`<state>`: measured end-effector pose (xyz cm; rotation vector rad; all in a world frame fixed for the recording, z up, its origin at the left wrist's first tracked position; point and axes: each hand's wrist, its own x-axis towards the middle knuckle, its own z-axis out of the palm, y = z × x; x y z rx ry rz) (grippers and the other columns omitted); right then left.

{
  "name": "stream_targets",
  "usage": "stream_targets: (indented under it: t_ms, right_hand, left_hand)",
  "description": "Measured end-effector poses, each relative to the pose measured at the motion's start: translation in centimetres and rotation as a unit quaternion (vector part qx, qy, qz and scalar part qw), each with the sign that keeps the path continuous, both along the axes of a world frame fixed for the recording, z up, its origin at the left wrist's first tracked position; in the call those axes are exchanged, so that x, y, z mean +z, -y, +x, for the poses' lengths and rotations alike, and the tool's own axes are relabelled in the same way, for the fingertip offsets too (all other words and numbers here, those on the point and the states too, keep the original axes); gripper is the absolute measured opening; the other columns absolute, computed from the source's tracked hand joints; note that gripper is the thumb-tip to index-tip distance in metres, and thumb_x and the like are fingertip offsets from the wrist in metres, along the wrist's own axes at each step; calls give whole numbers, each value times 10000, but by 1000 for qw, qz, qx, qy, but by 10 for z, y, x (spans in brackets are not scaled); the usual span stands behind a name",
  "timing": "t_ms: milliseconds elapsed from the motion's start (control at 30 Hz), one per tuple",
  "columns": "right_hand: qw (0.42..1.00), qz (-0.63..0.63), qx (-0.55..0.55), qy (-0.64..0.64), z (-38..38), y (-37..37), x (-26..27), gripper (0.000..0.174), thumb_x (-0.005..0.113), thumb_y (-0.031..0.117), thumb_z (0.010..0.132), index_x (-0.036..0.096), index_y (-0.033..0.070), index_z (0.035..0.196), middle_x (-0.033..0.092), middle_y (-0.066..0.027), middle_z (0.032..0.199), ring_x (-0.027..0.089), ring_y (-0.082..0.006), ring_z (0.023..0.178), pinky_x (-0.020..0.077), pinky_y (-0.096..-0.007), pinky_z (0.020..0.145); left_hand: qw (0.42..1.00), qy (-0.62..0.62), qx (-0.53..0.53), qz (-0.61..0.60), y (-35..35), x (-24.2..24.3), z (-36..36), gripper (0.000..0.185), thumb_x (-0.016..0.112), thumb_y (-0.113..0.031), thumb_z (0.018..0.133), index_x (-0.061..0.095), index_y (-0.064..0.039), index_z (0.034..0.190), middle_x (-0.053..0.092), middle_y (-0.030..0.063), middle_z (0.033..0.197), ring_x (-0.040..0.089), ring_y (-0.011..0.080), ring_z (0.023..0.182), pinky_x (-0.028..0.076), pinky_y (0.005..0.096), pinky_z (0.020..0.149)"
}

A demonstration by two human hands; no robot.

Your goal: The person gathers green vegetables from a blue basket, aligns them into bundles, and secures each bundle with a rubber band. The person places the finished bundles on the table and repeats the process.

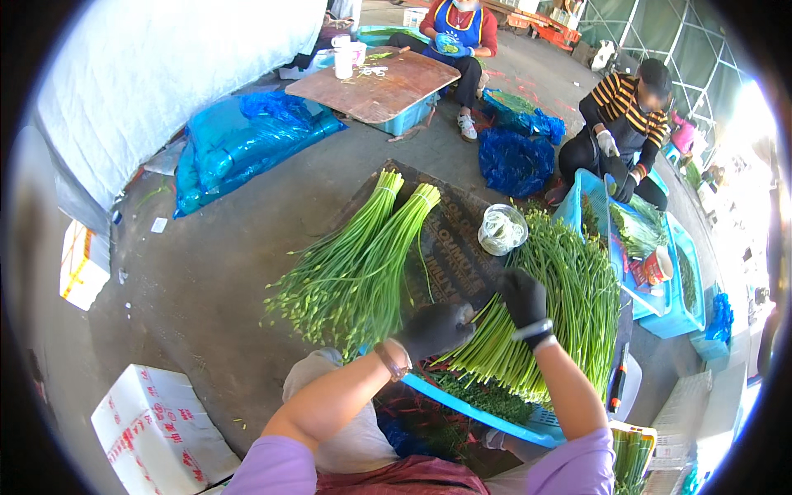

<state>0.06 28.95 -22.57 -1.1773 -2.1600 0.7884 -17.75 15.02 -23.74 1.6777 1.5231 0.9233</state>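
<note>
My left hand, in a black glove, has its fingers curled at the left edge of a large pile of flowering chive stems. Also black-gloved, my right hand is bent over the pile's left side; its fingertips are hidden. I cannot tell whether either hand grips stems. Left of the pile, two banded chive bundles lie side by side on a dark printed board, their buds towards me. A clear jar of rubber bands stands beyond my right hand.
A blue crate rim runs below the board. A utility knife lies at right. Blue crates stand near a seated person. Another person sits behind a low table. White cartons and blue bags lie left.
</note>
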Motion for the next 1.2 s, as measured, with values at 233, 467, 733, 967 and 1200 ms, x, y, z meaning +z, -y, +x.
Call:
stream_targets:
  t_ms: [233, 467, 733, 967, 1200]
  right_hand:
    - [957, -279, 72, -45, 82, 148, 40, 203, 658, 184, 915, 691, 18, 1026, 703, -54, 793, 652, -112, 718, 525, -287, 675]
    - [908, -404, 66, -93, 153, 189, 39, 220, 658, 126, 929, 657, -18, 1095, 690, -80, 934, 660, -118, 824, 537, -287, 743]
    - [911, -394, 57, -110, 173, 194, 51, 260, 624, 137, 957, 644, -13, 1169, 698, -65, 968, 659, -118, 840, 538, -278, 766]
    - [913, -385, 85, -107, 168, 176, 69, 247, 611, 166, 975, 635, -13, 1143, 684, -53, 929, 638, -106, 802, 525, -269, 717]
    - [935, -326, -29, -138, 194, 93, 68, 255, 642, 134, 936, 634, -10, 1146, 703, -84, 915, 674, -155, 778, 549, -291, 687]
  left_hand:
    - [999, -5, 16, -45, -23, -24, 21, 319, 573, -283, 901, 623, -11, 1061, 685, 185, 866, 677, 346, 812, 506, 440, 734]
    - [993, 16, 89, -82, -56, -69, 62, 394, 599, -308, 858, 601, 16, 1082, 669, 185, 926, 648, 285, 887, 493, 420, 794]
    - [987, 81, 27, -136, -82, -74, 90, 409, 617, -379, 872, 651, 29, 881, 615, 90, 714, 570, 193, 682, 441, 403, 646]
    - [958, 161, -48, -234, -100, -79, 106, 510, 611, -486, 931, 696, 7, 1028, 676, 58, 899, 590, 147, 821, 456, 343, 794]
    - [985, -11, 48, -166, -93, -61, 107, 700, 655, -561, 830, 650, 93, 1080, 690, 245, 990, 663, 335, 944, 495, 441, 828]
